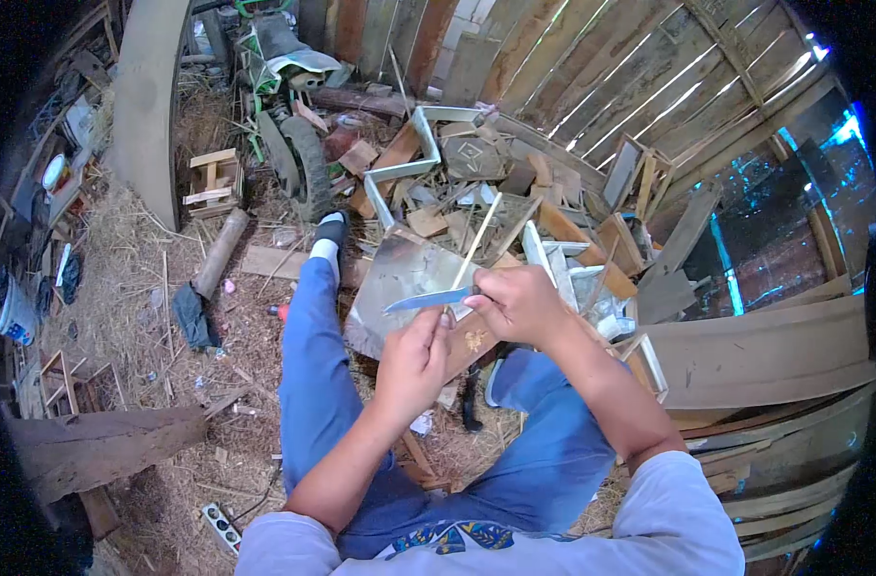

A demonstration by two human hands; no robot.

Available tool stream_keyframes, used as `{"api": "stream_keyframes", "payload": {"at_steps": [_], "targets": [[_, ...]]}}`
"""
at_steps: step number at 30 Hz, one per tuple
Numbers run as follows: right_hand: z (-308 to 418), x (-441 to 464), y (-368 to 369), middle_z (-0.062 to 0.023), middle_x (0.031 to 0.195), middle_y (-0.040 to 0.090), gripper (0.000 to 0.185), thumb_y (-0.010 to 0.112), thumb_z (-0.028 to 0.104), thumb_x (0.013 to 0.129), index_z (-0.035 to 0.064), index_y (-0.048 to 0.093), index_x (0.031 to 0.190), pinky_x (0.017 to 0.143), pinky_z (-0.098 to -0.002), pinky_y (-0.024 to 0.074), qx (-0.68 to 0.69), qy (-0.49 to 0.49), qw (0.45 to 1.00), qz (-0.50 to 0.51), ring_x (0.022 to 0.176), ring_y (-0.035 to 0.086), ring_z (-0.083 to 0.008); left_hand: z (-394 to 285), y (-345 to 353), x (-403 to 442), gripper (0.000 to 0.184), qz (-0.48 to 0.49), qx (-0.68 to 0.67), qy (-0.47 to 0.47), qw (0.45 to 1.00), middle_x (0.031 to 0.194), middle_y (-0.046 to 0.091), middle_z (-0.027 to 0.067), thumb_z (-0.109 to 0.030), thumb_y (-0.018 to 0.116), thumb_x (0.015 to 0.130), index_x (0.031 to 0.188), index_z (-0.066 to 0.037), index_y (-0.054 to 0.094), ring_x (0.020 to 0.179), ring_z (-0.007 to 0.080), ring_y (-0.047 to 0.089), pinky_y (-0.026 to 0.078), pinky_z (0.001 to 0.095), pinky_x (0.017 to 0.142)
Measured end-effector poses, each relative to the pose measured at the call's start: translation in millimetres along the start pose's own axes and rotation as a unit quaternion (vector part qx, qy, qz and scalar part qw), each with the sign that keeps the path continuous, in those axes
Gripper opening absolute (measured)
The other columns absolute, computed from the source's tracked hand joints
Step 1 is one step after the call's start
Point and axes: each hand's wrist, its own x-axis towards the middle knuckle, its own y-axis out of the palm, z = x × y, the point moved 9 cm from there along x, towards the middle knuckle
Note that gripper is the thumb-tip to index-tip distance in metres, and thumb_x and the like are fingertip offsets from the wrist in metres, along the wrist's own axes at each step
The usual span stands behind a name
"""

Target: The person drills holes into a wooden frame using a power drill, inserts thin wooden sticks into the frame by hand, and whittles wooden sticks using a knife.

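My right hand (pixel 520 302) is closed around the handle of a knife (pixel 428 300), whose blade points left. Just below the blade, my left hand (pixel 417 357) is pinched shut at the lower end of a thin, pale wooden stick (pixel 480 240). The stick slants up and away, passing by the blade near the knife's handle. Whether blade and stick touch, I cannot tell. Beneath both hands lie a worn greyish panel (pixel 390 264) and a brown wooden board (pixel 472 344).
Scrap wood and a white-edged frame (pixel 400 171) are piled ahead. A wheel (pixel 307 165) stands beyond my foot. On the straw-covered floor are a log (pixel 221 254), a wooden crate (pixel 214 182) and a power strip (pixel 220 528). A plank wall (pixel 591 77) rises behind.
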Motion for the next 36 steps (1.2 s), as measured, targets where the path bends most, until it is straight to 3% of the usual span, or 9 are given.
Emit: {"api": "stream_keyframes", "payload": {"at_steps": [2, 8, 12, 19, 21, 25, 31, 34, 36], "targets": [[-4.0, -0.8, 2.6, -0.0113, 0.070, 0.065, 0.036, 0.064, 0.041, 0.098, 0.0084, 0.061, 0.083, 0.053, -0.0445, 0.0498, -0.004, -0.009, 1.000, -0.001, 0.064, 0.067, -0.0342, -5.3, -0.3, 2.3, 0.010, 0.011, 0.034, 0.014, 0.999, 0.073, 0.063, 0.0218, -0.007, 0.055, 0.102, 0.103, 0.001, 0.062, 0.065, 0.0383, 0.067, 0.049, 0.0437, 0.061], [-143.5, -23.7, -56.0, -0.0177, 0.079, 0.068, 0.033, 0.058, 0.032, 0.106, 0.0015, 0.067, 0.096, 0.070, -0.0417, 0.0527, 0.024, 0.363, 0.921, -0.143, 0.073, 0.066, -0.0381, -15.8, 14.1, -16.2, 0.008, 0.051, 0.008, 0.014, 0.999, 0.073, 0.062, 0.0225, -0.008, 0.055, 0.102, 0.101, -0.002, 0.060, 0.066, 0.0410, 0.066, 0.049, 0.0433, 0.061], [-131.6, -43.4, -57.8, -0.0159, 0.077, 0.067, 0.037, 0.057, 0.036, 0.107, 0.0018, 0.066, 0.096, 0.068, -0.0383, 0.0506, 0.049, 0.243, 0.925, -0.286, 0.069, 0.063, -0.0359, -5.8, 11.5, -9.6, 0.018, 0.040, -0.022, -0.050, 0.998, 0.067, 0.049, 0.0006, -0.014, 0.048, 0.109, 0.101, -0.005, 0.061, 0.064, 0.0086, 0.049, 0.040, 0.0286, 0.058], [-8.5, 9.0, 7.1, -0.0136, 0.063, 0.057, 0.035, 0.068, 0.033, 0.096, 0.0055, 0.057, 0.077, 0.053, -0.0441, 0.0447, 0.001, 0.028, 0.999, -0.026, 0.061, 0.062, -0.0360, 15.2, -0.4, -0.7, 0.022, 0.011, -0.039, -0.045, 0.998, 0.066, 0.049, -0.0017, -0.018, 0.047, 0.111, 0.102, -0.004, 0.061, 0.061, 0.0075, 0.047, 0.039, 0.0278, 0.057], [-6.6, 10.8, 8.4, -0.0131, 0.063, 0.057, 0.037, 0.068, 0.035, 0.096, 0.0067, 0.055, 0.075, 0.052, -0.0451, 0.0450, 0.001, 0.016, 1.000, -0.017, 0.060, 0.062, -0.0356, 17.5, -2.8, 0.5, 0.014, -0.006, -0.016, -0.052, 0.999, 0.066, 0.055, 0.0164, -0.010, 0.051, 0.106, 0.100, -0.001, 0.059, 0.059, 0.0256, 0.058, 0.045, 0.0391, 0.059], [-7.5, 13.6, 4.8, -0.0119, 0.063, 0.058, 0.040, 0.068, 0.039, 0.095, 0.0087, 0.055, 0.074, 0.052, -0.0454, 0.0464, -0.006, -0.006, 1.000, -0.013, 0.060, 0.064, -0.0343, 0.9, -6.3, 1.5, 0.013, 0.019, 0.043, -0.027, 0.999, 0.071, 0.058, 0.0200, -0.009, 0.051, 0.105, 0.099, 0.000, 0.058, 0.063, 0.0335, 0.063, 0.047, 0.0419, 0.061], [-29.1, 13.9, -0.8, -0.0126, 0.066, 0.066, 0.042, 0.059, 0.047, 0.101, 0.0107, 0.061, 0.080, 0.055, -0.0500, 0.0515, -0.053, 0.082, 0.994, -0.049, 0.062, 0.068, -0.0386, -8.7, -15.0, 1.8, 0.010, 0.010, 0.080, -0.005, 0.997, 0.071, 0.059, 0.0229, -0.007, 0.052, 0.104, 0.100, 0.000, 0.058, 0.067, 0.0384, 0.066, 0.049, 0.0445, 0.063], [-135.3, -2.0, -53.5, -0.0168, 0.075, 0.070, 0.041, 0.050, 0.046, 0.106, 0.0128, 0.073, 0.098, 0.064, -0.0491, 0.0529, 0.004, 0.351, 0.925, -0.148, 0.070, 0.069, -0.0379, -15.8, -9.4, -13.3, 0.007, 0.027, 0.111, 0.010, 0.993, 0.069, 0.057, 0.0228, -0.006, 0.053, 0.103, 0.100, -0.001, 0.058, 0.066, 0.0387, 0.066, 0.049, 0.0442, 0.062], [-152.3, -19.1, -68.6, -0.0175, 0.076, 0.069, 0.040, 0.051, 0.044, 0.107, 0.0111, 0.074, 0.103, 0.065, -0.0440, 0.0515, 0.010, 0.359, 0.916, -0.179, 0.068, 0.066, -0.0347, -25.6, 0.9, -22.8, 0.014, 0.030, 0.063, 0.005, 0.998, 0.067, 0.054, 0.0118, -0.010, 0.050, 0.106, 0.099, -0.002, 0.059, 0.062, 0.0237, 0.058, 0.046, 0.0369, 0.060]]}}
